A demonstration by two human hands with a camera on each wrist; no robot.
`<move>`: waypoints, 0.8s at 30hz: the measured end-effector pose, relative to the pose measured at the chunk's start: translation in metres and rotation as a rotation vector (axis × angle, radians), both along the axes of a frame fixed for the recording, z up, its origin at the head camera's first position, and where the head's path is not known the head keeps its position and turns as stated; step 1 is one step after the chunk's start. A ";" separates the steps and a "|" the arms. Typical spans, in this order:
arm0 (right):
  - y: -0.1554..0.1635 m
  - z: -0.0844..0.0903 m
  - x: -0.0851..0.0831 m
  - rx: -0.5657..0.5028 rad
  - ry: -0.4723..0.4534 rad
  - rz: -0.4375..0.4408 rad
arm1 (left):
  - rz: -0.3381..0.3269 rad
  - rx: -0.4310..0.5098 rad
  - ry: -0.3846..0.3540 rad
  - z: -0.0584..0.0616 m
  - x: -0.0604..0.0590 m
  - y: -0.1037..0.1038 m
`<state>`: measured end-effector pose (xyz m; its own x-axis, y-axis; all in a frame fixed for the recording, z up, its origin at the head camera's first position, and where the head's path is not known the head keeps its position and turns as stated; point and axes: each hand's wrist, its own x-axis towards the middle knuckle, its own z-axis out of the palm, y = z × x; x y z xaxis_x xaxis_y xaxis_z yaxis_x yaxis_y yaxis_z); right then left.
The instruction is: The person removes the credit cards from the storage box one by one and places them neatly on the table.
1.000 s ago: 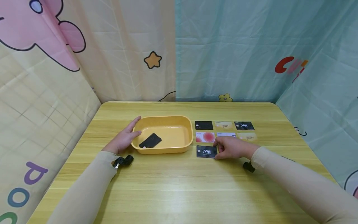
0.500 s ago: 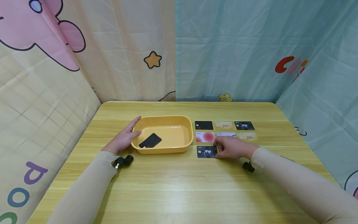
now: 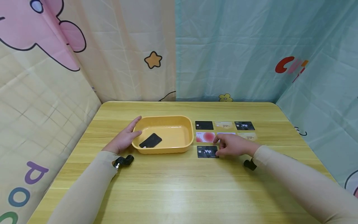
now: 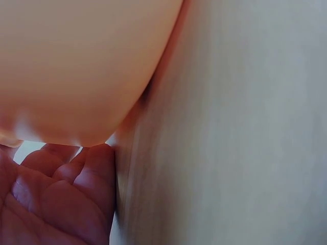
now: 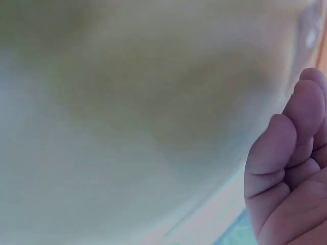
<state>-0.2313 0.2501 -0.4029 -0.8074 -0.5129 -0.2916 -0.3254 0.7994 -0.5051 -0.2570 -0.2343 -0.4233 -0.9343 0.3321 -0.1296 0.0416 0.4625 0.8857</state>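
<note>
Lifted slightly and shifted toward the far edge since the earlier frames: right hand [image 3: 233, 145], fingertips now at the right end of the black rectangular plastic card printed "Vip" [image 3: 207, 151], thumb by its far edge, seemingly working to catch an edge of a thing lying flat on the wooden yellow surface [image 3: 179, 189]; fingers bent over the card but not plainly closed round it, so grip impossible to tell. Card in much the same spot, nearest the front edge, just beside the right wall of the shallow yellow plastic tray [image 3: 167, 149]. Unchanged on the other side: left hand [image 3: 123, 138], fingers relaxed and spread against the tray's left wall, thumb near the rim, likely steadying it. Inside the tray, one plain black card [image 3: 150, 140] lying tilted on the floor. Beyond the "Vip" card, toward the far right corner, remaining cards [image 3: 225, 126] laid flat in neat rows, apart from one another, easy to take singly. Wrist views too blurred for more than palm and fingers.
</note>
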 end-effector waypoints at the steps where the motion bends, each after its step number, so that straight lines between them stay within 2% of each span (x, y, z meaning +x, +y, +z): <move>1: 0.000 0.004 -0.002 -0.003 0.006 -0.002 | 0.000 -0.005 0.004 0.000 0.000 0.000; 7: -0.011 0.038 -0.015 -0.043 0.082 0.004 | -0.006 -0.019 0.027 0.001 0.000 -0.001; 14: -0.052 0.080 -0.032 -0.117 0.176 0.069 | -0.004 0.026 -0.014 0.001 -0.001 0.000; 19: -0.092 0.097 -0.047 -0.083 0.207 0.111 | 0.002 0.026 -0.015 0.000 0.000 0.001; 24: -0.133 0.100 -0.059 -0.055 0.180 0.153 | 0.006 0.024 -0.020 -0.003 0.001 0.001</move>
<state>-0.2905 0.1173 -0.3027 -0.7555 -0.6443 -0.1187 -0.5291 0.7069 -0.4694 -0.2564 -0.2332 -0.4259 -0.9336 0.3296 -0.1403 0.0208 0.4410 0.8972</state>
